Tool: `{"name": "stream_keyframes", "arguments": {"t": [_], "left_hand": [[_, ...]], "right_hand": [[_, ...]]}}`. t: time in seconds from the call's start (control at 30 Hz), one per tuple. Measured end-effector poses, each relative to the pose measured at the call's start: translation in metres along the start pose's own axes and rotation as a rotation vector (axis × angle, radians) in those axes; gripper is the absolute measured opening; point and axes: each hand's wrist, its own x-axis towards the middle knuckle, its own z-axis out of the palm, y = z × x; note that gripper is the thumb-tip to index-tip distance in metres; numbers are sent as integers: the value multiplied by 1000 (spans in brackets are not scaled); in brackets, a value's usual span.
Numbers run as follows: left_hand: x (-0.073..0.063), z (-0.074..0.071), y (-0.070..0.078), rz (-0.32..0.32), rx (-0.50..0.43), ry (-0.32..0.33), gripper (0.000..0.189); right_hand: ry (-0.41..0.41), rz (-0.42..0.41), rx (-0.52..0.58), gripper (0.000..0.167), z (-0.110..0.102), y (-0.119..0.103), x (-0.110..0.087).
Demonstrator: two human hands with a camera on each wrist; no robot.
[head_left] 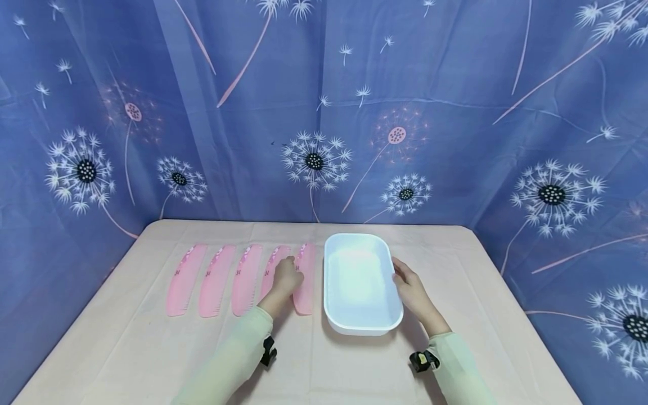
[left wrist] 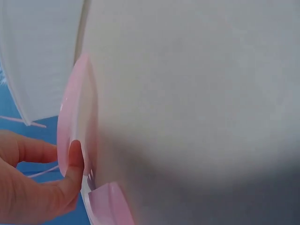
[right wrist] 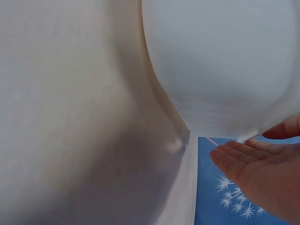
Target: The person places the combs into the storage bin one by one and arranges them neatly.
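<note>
My left hand (head_left: pixel 287 278) is at the rightmost pink comb (head_left: pixel 305 295) of a row. The left wrist view shows its thumb and fingers pinching that comb (left wrist: pixel 68 112) by the edge, with the comb tilted up on its side. Part of the neighbouring comb (left wrist: pixel 110 206) shows beneath. To the right stands a white rectangular plastic basin (head_left: pixel 361 328), its inside holding nothing. My right hand (head_left: pixel 412 289) grips the basin's right rim, thumb at the edge and fingers outside, as the right wrist view shows.
Several more pink combs (head_left: pixel 185 281) with printed flowers lie side by side on the left, teeth facing right. A pale cloth covers the table (head_left: pixel 126 360). Blue dandelion-print curtains (head_left: pixel 243 140) hang behind and at both sides.
</note>
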Motion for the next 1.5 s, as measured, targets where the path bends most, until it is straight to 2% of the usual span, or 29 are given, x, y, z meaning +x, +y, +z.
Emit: {"name": "stream_keyframes", "arguments": {"t": [0.2,0.4,0.57,0.87,1.5], "left_hand": [[3,-3,-1,-92,-95,-15,55],[7,-6,-3,-112,-164,1,46],[8,-11,-3,-154,-253,-19,49],[10,-21,-2,-127,-292,-12,46],[12,-34,13,-207,-486,-19,43]], "right_hand": [[0,0,-4,50,-1,2,2],[-5,-4,2,50,-1,2,2],[-5,-3,4,50,-1,3,2],[13,-24,12,49,-2,1,1],[5,9,42,49,-6,4,0]]}}
